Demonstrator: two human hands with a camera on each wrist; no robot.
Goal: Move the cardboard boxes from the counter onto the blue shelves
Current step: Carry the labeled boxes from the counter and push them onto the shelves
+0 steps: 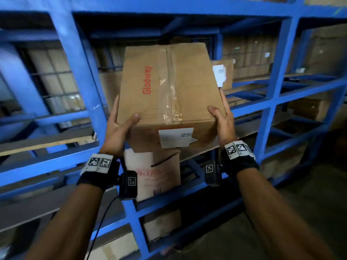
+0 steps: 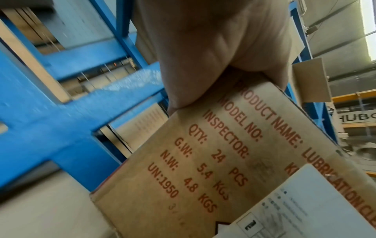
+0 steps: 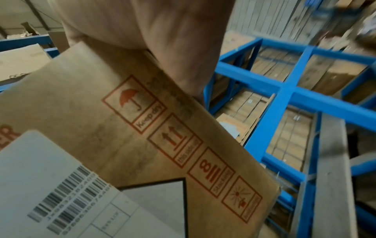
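A brown cardboard box (image 1: 169, 87) printed "Glodway" in red, taped along its top, is held up in front of the blue shelves (image 1: 82, 76). Its far end reaches into a shelf opening; whether it rests on the shelf is hidden. My left hand (image 1: 120, 122) grips the near left corner, thumb on top and fingers along the side. My right hand (image 1: 224, 119) grips the near right corner the same way. The left wrist view shows the left hand (image 2: 213, 48) over the box (image 2: 234, 161) edge. In the right wrist view the right hand (image 3: 152, 32) clasps the box (image 3: 101, 112).
Another cardboard box (image 1: 159, 175) with a white front stands on the shelf below the held one. A small box with a white label (image 1: 223, 74) sits behind on the right. More boxes (image 1: 326, 51) fill bays at the right. Blue uprights (image 1: 281, 72) frame the opening.
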